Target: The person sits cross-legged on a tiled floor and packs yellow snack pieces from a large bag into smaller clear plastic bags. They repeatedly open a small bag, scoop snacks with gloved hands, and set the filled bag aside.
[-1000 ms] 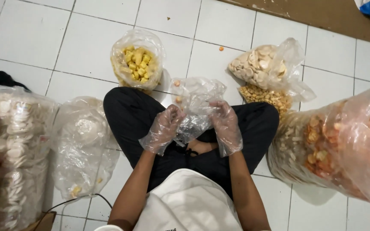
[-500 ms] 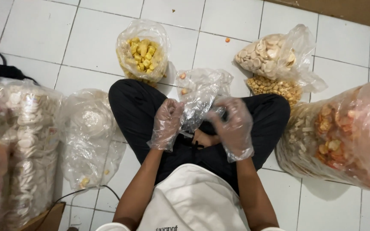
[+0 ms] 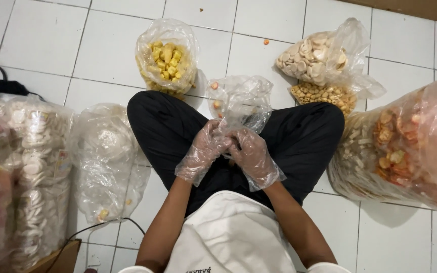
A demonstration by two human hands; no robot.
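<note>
Small bag: a clear plastic bag (image 3: 239, 101) rises from my two hands over my crossed legs, near the middle of the scene; a few orange snack pieces show inside it.
Left hand: my left hand (image 3: 206, 147), in a loose clear glove, is curled closed around the bag's lower end.
Right hand: my right hand (image 3: 249, 154), gloved the same way, is closed on the bag just beside the left, the two hands touching.
Far left: a bag of yellow snacks (image 3: 167, 58) stands on the white tile floor (image 3: 46, 40).
Far right: a bag of pale round crackers (image 3: 312, 53) sits above a smaller bag of brown pieces (image 3: 324, 95).
Right: a big bag of orange and white chips (image 3: 400, 151) leans by my knee.
Left: a nearly empty clear bag (image 3: 108, 156) and, at the edge, a sack of white crackers (image 3: 34, 167).
</note>
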